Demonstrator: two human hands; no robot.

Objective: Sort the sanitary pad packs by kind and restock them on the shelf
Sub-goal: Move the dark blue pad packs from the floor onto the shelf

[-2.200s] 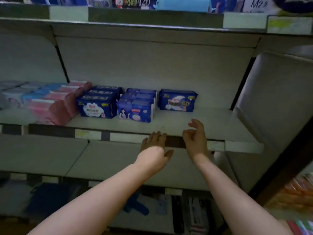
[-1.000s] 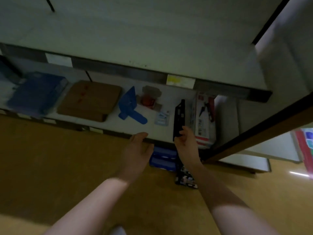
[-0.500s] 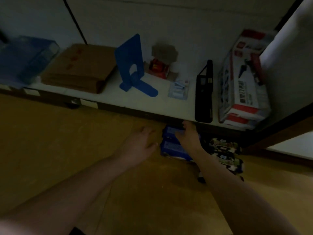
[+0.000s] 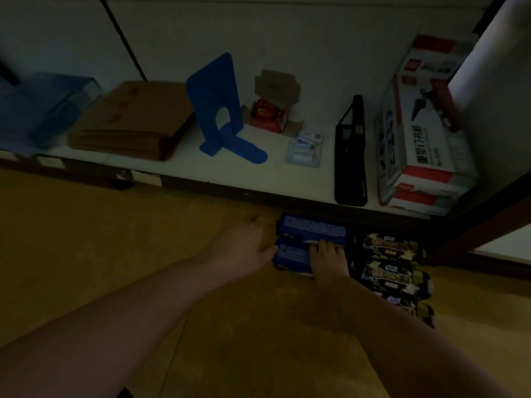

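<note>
Two dark blue sanitary pad packs lie on the floor by the bottom shelf's front edge: a far pack point(image 4: 313, 229) and a near pack point(image 4: 291, 255). My left hand point(image 4: 244, 248) rests against their left side, fingers fairly straight, thumb touching the near pack. My right hand point(image 4: 327, 259) lies on top of the near pack, its fingertips hooked over the far edge into the gap between the two. A row of dark packs with yellow print point(image 4: 390, 268) lies on the floor just to the right.
The bottom shelf point(image 4: 178, 168) holds a blue bookend point(image 4: 218, 110), a stack of brown envelopes point(image 4: 135, 119), a small red box point(image 4: 267, 113), a black case point(image 4: 350, 156) and a red-and-white carton point(image 4: 422, 139). Tan floor lies in front.
My view dropped from the stocked middle shelf to the floor. Both hands came down and closed in on the blue packs; the right hand now rests on the near one.
</note>
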